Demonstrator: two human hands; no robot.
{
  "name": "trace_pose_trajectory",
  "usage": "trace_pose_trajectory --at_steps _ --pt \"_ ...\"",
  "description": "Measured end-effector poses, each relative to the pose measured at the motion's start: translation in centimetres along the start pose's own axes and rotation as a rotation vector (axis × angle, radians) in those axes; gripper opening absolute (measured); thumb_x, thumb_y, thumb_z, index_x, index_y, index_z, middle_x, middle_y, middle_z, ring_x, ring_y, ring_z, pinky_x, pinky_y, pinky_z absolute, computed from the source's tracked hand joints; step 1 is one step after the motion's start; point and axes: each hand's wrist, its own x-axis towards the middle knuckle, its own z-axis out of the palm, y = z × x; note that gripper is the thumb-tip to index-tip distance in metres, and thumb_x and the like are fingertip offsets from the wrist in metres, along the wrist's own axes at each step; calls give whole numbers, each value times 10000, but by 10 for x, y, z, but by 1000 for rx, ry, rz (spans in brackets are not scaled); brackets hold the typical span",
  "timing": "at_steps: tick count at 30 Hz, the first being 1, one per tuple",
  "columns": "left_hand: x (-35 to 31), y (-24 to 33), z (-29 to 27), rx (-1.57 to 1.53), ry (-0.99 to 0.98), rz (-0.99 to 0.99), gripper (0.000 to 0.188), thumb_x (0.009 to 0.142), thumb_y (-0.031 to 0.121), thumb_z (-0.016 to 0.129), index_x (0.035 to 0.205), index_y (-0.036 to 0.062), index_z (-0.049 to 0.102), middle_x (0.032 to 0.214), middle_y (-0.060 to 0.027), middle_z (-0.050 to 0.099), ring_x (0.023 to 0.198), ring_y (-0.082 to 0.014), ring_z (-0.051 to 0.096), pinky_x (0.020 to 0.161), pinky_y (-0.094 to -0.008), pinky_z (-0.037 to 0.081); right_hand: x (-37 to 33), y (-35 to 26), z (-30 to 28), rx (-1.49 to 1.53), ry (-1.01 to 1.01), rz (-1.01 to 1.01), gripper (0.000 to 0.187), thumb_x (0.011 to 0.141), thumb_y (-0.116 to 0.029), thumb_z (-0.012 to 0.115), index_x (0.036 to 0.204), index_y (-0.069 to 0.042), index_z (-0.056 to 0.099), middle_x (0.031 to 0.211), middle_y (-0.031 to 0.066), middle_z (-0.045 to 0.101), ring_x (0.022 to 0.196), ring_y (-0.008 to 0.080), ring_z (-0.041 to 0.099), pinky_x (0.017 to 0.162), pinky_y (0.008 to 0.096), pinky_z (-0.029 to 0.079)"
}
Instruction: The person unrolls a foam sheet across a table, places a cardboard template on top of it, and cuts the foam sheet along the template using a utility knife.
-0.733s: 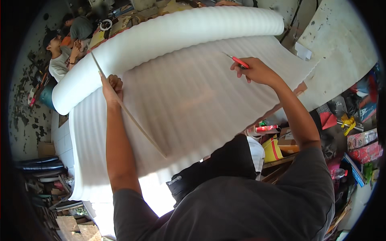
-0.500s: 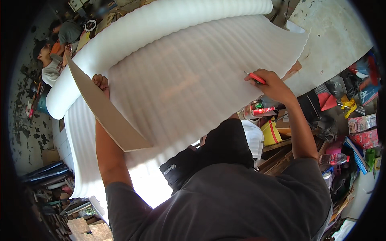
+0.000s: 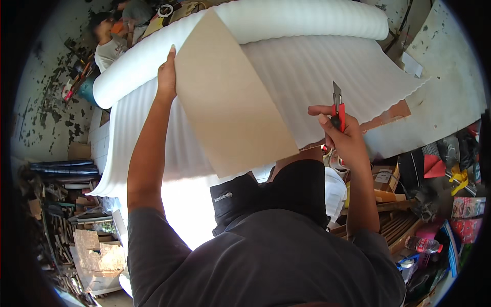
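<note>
Two bare hands at work, left hand (image 3: 166,77) gripping the edge of a tan cardboard sheet (image 3: 230,97) raised over ribbed white foam sheeting (image 3: 317,77), right hand (image 3: 343,134) clenched around a red utility knife (image 3: 337,106), blade up, by the foam's right edge, foam roll (image 3: 286,20) along its far edge, cluttered workshop floor around.

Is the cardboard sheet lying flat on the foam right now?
No, the left hand holds the cardboard sheet lifted by its edge above the white foam sheet, while the right hand grips a red utility knife.
</note>
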Motion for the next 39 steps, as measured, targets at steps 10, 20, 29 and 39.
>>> trace_pose_trajectory --at_steps 10,20,29,39 --pt "-59 21 23 204 -162 196 515 1029 434 668 680 59 619 591 31 536 536 -72 438 559 -280 423 2 12 40 332 -36 -64 393 989 -227 768 1284 11 662 699 -81 529 522 -4 400 470 208 293" --pt "-90 -30 -116 802 -258 318 310 1006 304 720 1140 29 667 880 -47 670 830 -150 631 786 -333 528 8 11 14 37 82 -54 261 1007 -232 724 1075 14 671 909 -3 654 848 79 573 805 262 457" --pt "-30 -97 -340 1070 551 283 454 913 349 762 1221 19 712 1163 -151 734 1096 -295 700 955 -397 546 36 75 -36 -98 200 -50 393 1011 -324 695 1147 44 670 1040 61 677 995 153 591 970 324 444" --pt "43 -107 -401 1092 576 147 515 914 463 751 981 -47 748 988 -241 758 954 -433 722 884 -482 547 32 75 -32 -233 269 46 440 1009 -365 692 1163 46 659 1025 77 667 1000 166 584 960 343 452"
